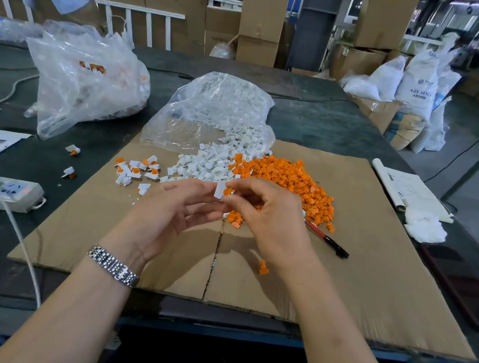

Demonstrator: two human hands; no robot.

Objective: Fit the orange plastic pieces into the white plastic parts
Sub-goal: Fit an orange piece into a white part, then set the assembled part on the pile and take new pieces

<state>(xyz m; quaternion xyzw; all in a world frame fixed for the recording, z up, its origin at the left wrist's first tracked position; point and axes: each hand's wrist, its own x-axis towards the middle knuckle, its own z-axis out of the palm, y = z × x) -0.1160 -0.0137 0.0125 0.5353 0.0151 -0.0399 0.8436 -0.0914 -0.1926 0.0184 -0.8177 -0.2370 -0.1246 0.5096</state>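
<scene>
Above the cardboard sheet my left hand pinches a white plastic part at its fingertips. My right hand pinches an orange piece that touches the white part's side. A heap of orange pieces lies just behind my right hand. Beside it, a heap of white parts spills from a clear bag. Several joined white-and-orange units lie to the left. One loose orange piece lies under my right wrist.
A red-and-black pen lies right of my right hand. A second clear bag stands at the back left, a power strip and cable at the left, papers and a dark phone at the right.
</scene>
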